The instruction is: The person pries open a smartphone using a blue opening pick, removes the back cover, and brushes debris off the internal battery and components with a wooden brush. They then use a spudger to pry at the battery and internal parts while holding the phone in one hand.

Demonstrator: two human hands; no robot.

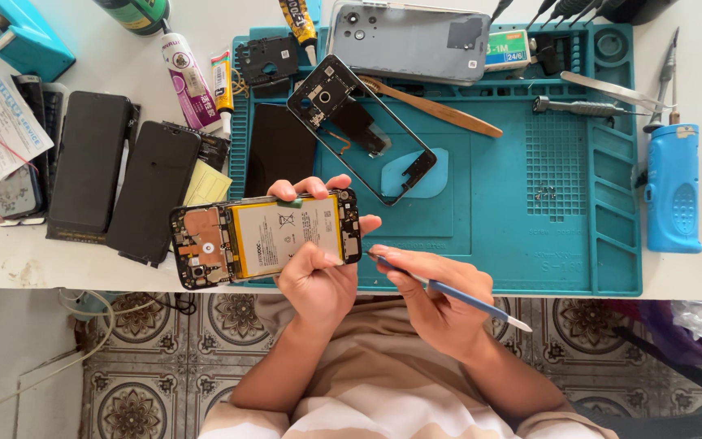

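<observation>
My left hand (312,280) grips an opened phone (266,237) held sideways above the table's near edge, its white battery and circuit boards facing up. Fingers wrap over the phone's far edge and the thumb presses its near edge. My right hand (436,297) holds a blue-handled pry tool (465,298), its tip pointing at the phone's right end, close to it. Whether the tip touches the phone I cannot tell.
A teal repair mat (530,203) carries an empty phone frame (359,130), a grey back cover (408,41), a black panel (279,150), a wooden spudger (440,110), tweezers (611,89) and small screws (544,193). Two dark phones (123,179), glue tubes (188,81) and a blue tool (673,191) lie on the white table.
</observation>
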